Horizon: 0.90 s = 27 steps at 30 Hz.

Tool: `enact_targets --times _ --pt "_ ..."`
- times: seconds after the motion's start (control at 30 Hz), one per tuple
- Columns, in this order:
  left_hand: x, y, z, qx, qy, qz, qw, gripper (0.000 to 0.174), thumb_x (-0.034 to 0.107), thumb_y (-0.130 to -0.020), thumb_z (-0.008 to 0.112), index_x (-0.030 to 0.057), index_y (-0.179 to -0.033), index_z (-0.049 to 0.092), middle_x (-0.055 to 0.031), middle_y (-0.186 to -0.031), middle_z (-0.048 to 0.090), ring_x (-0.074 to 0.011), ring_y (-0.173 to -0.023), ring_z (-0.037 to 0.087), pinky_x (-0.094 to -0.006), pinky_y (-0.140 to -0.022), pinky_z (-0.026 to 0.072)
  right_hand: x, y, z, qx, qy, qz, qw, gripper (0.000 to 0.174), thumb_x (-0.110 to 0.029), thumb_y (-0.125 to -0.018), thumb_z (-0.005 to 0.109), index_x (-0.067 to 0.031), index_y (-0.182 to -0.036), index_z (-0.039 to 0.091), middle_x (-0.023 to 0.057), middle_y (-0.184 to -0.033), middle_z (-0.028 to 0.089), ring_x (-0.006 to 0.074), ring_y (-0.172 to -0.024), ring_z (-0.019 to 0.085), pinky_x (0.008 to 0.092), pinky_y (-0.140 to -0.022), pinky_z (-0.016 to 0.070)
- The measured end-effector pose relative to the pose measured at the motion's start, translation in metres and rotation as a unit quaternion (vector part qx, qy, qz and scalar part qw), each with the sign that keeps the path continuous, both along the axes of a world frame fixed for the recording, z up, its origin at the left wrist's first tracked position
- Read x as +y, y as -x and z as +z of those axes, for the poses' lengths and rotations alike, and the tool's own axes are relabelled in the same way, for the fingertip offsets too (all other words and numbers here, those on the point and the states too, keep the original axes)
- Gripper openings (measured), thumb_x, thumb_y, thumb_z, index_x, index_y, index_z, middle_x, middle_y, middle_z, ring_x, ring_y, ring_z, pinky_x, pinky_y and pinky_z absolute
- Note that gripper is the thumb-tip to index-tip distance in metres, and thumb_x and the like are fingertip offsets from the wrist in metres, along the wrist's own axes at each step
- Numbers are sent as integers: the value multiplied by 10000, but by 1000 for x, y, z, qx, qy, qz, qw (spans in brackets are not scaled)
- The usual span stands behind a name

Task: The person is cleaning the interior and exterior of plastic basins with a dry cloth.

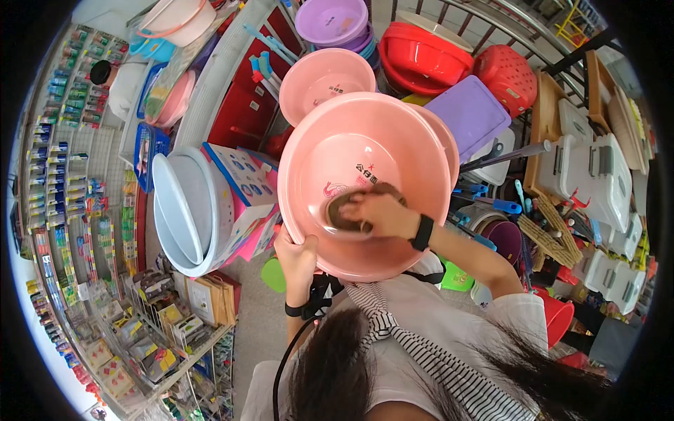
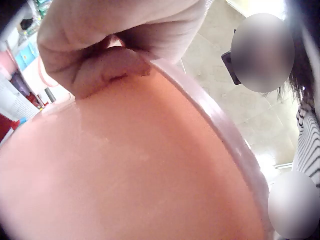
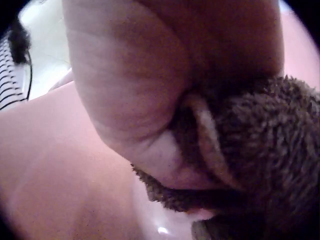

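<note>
A large pink plastic basin [image 1: 404, 144], with printed characters on its bottom, is tilted towards the person's chest. At its near left rim, the left hand [image 1: 296, 258] holds on. In the left wrist view, that hand's curled fingers [image 2: 100, 75] hook over the rim against the basin wall [image 2: 130, 165]. Inside the basin, the right hand [image 1: 385, 216] grips a brown fluffy cloth [image 1: 341, 212] against the lower inner wall. The right wrist view shows the cloth's thick pile [image 3: 280, 140] and a pale edge strip bunched under the palm, with some fingertips hidden.
Another pink basin [image 1: 326, 81] stands just beyond, with purple [image 1: 330, 21] and red basins [image 1: 425, 59] behind it. Pale blue tubs [image 1: 186, 210] are at left, near a shelf rack of small packets [image 1: 112, 337]. Lidded storage boxes [image 1: 590, 182] and brushes crowd the right.
</note>
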State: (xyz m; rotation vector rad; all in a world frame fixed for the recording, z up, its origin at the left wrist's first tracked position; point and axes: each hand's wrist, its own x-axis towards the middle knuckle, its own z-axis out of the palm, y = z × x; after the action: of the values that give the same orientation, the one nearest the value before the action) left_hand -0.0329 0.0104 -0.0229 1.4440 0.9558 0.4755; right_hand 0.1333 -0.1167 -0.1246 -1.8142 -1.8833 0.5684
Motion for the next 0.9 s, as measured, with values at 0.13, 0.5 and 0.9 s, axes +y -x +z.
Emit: enact_targets --times 0.13,0.5,0.9 --pt "-4 3 5 2 -4 13 1000 402 -85 -680 462 -73 -1068 567 -65 -960 641 -121 -837 592 -240 -772 461 9 -50 12 -38 96 -257 961 403 -126 -671 700 -34 -1034 551 137 -1012 601 288 -825 638 382 -639 536" --pt "-6 2 -2 -12 -6 -10 1000 392 -77 -679 469 -64 -1056 575 -75 -961 653 -123 -837 599 -253 -762 471 15 -10 -7 -215 385 -69 895 209 -235 -654 679 -74 -786 696 134 -852 679 307 -748 654 388 -582 521" --pt "-9 3 2 -2 -16 -8 1000 366 -78 -680 472 -65 -1028 586 -63 -936 653 -118 -822 597 -243 -754 463 12 -30 34 342 265 27 901 406 -70 -633 605 -22 -1030 675 125 -819 668 193 -775 635 322 -695 498"
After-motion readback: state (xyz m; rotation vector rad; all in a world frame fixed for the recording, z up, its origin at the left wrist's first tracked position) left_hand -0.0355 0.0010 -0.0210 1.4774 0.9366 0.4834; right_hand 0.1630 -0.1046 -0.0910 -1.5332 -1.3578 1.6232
